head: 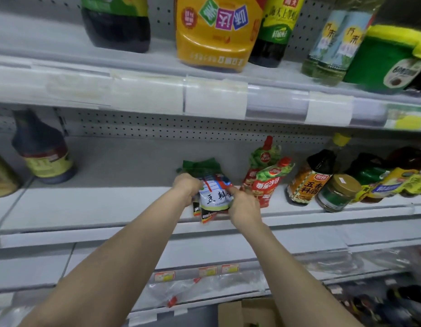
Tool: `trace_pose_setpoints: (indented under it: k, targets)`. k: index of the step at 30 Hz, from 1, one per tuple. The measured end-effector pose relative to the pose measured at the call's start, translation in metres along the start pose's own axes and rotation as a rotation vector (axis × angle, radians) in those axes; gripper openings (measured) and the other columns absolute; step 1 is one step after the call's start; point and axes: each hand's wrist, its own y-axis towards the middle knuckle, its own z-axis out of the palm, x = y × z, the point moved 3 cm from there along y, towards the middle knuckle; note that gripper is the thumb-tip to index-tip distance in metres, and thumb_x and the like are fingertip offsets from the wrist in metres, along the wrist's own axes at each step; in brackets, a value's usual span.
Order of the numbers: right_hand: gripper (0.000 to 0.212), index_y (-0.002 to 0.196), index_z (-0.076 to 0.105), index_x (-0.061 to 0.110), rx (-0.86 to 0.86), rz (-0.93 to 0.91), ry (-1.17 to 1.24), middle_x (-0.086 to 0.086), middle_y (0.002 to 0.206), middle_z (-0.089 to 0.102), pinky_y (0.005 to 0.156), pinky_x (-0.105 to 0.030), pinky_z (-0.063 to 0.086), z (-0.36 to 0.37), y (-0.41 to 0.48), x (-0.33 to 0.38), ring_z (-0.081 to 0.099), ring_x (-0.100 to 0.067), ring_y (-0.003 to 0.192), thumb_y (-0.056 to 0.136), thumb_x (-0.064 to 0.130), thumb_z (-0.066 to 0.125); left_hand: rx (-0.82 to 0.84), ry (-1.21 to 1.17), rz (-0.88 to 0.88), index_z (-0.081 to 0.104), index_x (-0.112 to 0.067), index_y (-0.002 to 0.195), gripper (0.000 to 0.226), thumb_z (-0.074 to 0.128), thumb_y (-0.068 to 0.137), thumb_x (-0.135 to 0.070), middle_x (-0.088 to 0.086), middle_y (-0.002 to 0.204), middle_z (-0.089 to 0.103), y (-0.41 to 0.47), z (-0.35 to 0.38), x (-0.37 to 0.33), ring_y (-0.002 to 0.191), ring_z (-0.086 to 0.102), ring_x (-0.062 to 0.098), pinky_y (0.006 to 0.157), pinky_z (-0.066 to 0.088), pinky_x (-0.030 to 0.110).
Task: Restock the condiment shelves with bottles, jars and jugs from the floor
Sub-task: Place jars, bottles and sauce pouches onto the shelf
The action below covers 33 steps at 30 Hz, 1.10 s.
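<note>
Soybean-paste pouches (215,198) mid-shelving: our left hand (187,187) and right hand (243,208) curl fingers (231,190) round them; next, we judge, steady upright, release.

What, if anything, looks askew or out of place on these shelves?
The pouch stack held by the left hand and right hand overhangs the middle shelf's front edge. Beside it, two red spouted pouches lean crookedly. Nothing looks spilled.

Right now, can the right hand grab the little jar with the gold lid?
Probably not yet. The right hand is busy holding the white pouch, and the red sauce pouches and a brown bottle stand between it and the jar.
</note>
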Motion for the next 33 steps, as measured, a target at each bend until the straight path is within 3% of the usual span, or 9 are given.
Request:
trace_pose_setpoints:
  k: [2, 3, 6, 8, 15, 18, 20, 29, 33]
  targets:
    - [0.059, 0.148, 0.048, 0.030, -0.003, 0.014, 0.007, -0.018, 0.146, 0.048, 0.105, -0.038, 0.041, 0.004, 0.002, -0.001, 0.051, -0.034, 0.126, 0.097, 0.000, 0.051, 0.002, -0.006, -0.020, 0.060, -0.001, 0.086, 0.007, 0.064, 0.091, 0.002, 0.022, 0.105, 0.068, 0.011, -0.001, 0.000, 0.084, 0.065, 0.030, 0.087, 0.058, 0.046]
    - [0.060, 0.148, 0.049, 0.029, -0.004, 0.025, 0.021, -0.017, 0.145, 0.048, 0.105, -0.038, 0.041, 0.006, 0.005, -0.001, 0.051, -0.034, 0.126, 0.096, -0.001, 0.051, 0.025, -0.038, -0.028, 0.060, 0.000, 0.091, 0.006, 0.063, 0.091, 0.005, 0.022, 0.107, 0.067, 0.015, 0.000, 0.000, 0.085, 0.065, 0.030, 0.085, 0.058, 0.043]
    - [0.061, 0.147, 0.050, 0.025, -0.005, 0.051, 0.063, -0.017, 0.142, 0.049, 0.103, -0.036, 0.040, 0.010, 0.010, 0.004, 0.051, -0.036, 0.124, 0.095, -0.006, 0.049, 0.052, -0.063, 0.087, 0.062, 0.000, 0.105, 0.024, 0.060, 0.087, 0.014, 0.018, 0.105, 0.063, 0.020, 0.000, -0.010, 0.076, 0.061, 0.024, 0.058, 0.055, 0.024]
    - [0.058, 0.147, 0.049, 0.023, -0.037, 0.051, 0.079, -0.017, 0.141, 0.048, 0.104, -0.036, 0.041, 0.011, 0.014, 0.008, 0.051, -0.036, 0.123, 0.097, -0.005, 0.049, -0.019, 0.000, 0.209, 0.062, 0.004, 0.118, 0.035, 0.061, 0.085, 0.015, 0.020, 0.109, 0.065, 0.025, -0.004, -0.020, 0.085, 0.061, 0.024, 0.066, 0.056, 0.027]
    - [0.048, 0.139, 0.059, 0.024, -0.062, 0.064, -0.083, -0.014, 0.139, 0.049, 0.090, -0.038, 0.051, 0.019, 0.007, -0.002, 0.060, -0.033, 0.111, 0.097, 0.001, 0.054, 0.043, 0.154, 0.220, 0.070, 0.002, 0.109, 0.030, 0.077, 0.079, 0.001, 0.015, 0.098, 0.070, 0.030, -0.006, -0.008, 0.088, 0.069, 0.026, 0.084, 0.057, 0.036]
    - [0.055, 0.148, 0.048, 0.029, -0.053, 0.044, -0.096, -0.013, 0.133, 0.052, 0.090, -0.038, 0.050, 0.025, 0.001, -0.010, 0.058, -0.034, 0.114, 0.099, 0.003, 0.050, -0.034, 0.270, 0.290, 0.072, -0.011, 0.102, 0.019, 0.070, 0.090, -0.025, 0.016, 0.105, 0.073, 0.030, -0.006, -0.006, 0.094, 0.070, 0.031, 0.085, 0.056, 0.037]
    - [0.057, 0.149, 0.047, 0.028, -0.056, 0.019, -0.075, -0.015, 0.133, 0.052, 0.092, -0.038, 0.049, 0.025, 0.002, -0.012, 0.057, -0.035, 0.115, 0.098, 0.002, 0.048, -0.114, 0.433, 0.322, 0.073, -0.015, 0.105, 0.027, 0.061, 0.095, -0.036, 0.012, 0.109, 0.072, 0.029, -0.008, -0.008, 0.099, 0.067, 0.031, 0.080, 0.051, 0.031]
    - [0.054, 0.148, 0.047, 0.033, -0.084, -0.012, -0.115, -0.014, 0.127, 0.053, 0.088, -0.040, 0.050, 0.024, 0.007, -0.019, 0.059, -0.036, 0.108, 0.100, 0.007, 0.048, -0.252, 0.493, 0.253, 0.073, -0.015, 0.108, 0.023, 0.070, 0.089, -0.028, 0.010, 0.112, 0.072, 0.032, -0.013, -0.015, 0.102, 0.068, 0.027, 0.074, 0.046, 0.028]
    - [0.052, 0.146, 0.049, 0.033, -0.116, -0.015, -0.132, -0.013, 0.129, 0.050, 0.084, -0.042, 0.051, 0.023, -0.004, -0.026, 0.060, -0.036, 0.104, 0.100, 0.009, 0.050, -0.311, 0.447, 0.469, 0.059, -0.007, 0.120, 0.041, 0.074, 0.082, -0.008, 0.015, 0.123, 0.061, 0.017, -0.014, -0.015, 0.109, 0.061, 0.033, 0.085, 0.047, 0.033]
